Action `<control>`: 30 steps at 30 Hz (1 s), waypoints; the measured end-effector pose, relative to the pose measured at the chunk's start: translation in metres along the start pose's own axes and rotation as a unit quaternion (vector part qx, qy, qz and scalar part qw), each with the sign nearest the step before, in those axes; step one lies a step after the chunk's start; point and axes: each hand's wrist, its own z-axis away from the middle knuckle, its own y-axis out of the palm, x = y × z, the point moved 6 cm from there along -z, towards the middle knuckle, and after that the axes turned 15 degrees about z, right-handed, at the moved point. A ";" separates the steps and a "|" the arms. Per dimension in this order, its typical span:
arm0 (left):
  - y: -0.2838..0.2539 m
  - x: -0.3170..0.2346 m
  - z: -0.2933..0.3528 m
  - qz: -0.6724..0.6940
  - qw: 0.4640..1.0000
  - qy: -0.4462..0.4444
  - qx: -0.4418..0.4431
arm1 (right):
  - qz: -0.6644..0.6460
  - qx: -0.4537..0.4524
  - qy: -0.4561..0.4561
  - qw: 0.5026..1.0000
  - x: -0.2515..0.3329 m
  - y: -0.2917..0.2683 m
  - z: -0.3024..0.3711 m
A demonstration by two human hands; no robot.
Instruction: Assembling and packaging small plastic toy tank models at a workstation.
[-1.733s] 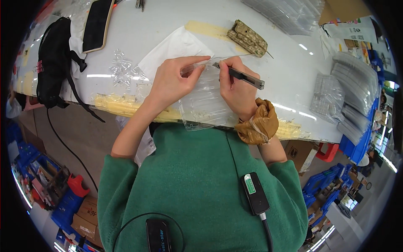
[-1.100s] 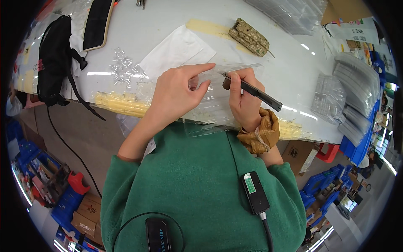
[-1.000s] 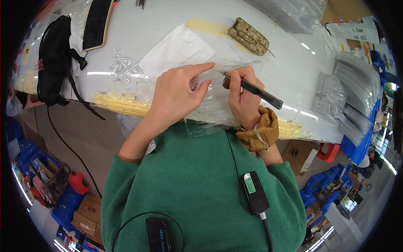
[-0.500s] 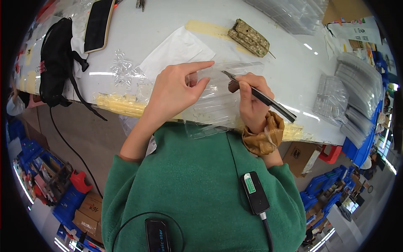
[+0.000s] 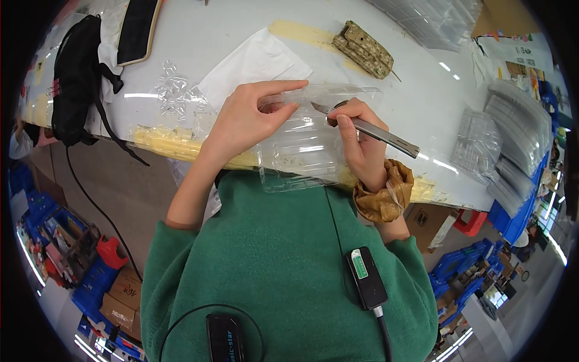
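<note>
My left hand (image 5: 247, 120) grips the upper left edge of a clear plastic blister tray (image 5: 298, 154), index finger stretched along the far side and thumb bent over it. The tray lies at the table's near edge, close to my body. In my right hand (image 5: 365, 142) is a metal-handled utility knife (image 5: 392, 139), held like a pen. Its blade points left, over the tray's upper part near my left fingertips. Whether the blade touches the plastic I cannot tell. A brown scrunched cuff (image 5: 386, 193) sits round my right wrist.
Clear plastic scraps (image 5: 175, 90) and a white sheet (image 5: 256, 63) lie to the left. Beyond are a camouflage model tank (image 5: 363, 49), a phone (image 5: 137, 33) and a black pouch (image 5: 75, 78). Stacked clear trays (image 5: 518, 120) stand right; yellow tape (image 5: 166, 143) lines the near edge.
The knife has turned in my right hand, and its tip has shifted slightly left. The tray is tilted a little differently. My left hand keeps its grip.
</note>
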 end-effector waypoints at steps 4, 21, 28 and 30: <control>-0.001 0.000 0.001 0.009 1.000 0.020 -0.006 | 0.031 0.010 -0.002 0.999 0.000 0.002 0.000; 0.001 0.000 0.001 -0.020 0.999 0.030 -0.006 | 0.078 0.007 -0.027 0.997 0.003 0.003 -0.001; -0.001 -0.001 0.001 -0.019 0.999 0.033 -0.010 | 0.106 0.007 -0.070 0.992 0.009 0.006 -0.004; 0.000 -0.001 0.001 -0.033 0.999 0.010 -0.002 | 0.127 0.002 -0.109 0.986 0.013 0.008 -0.003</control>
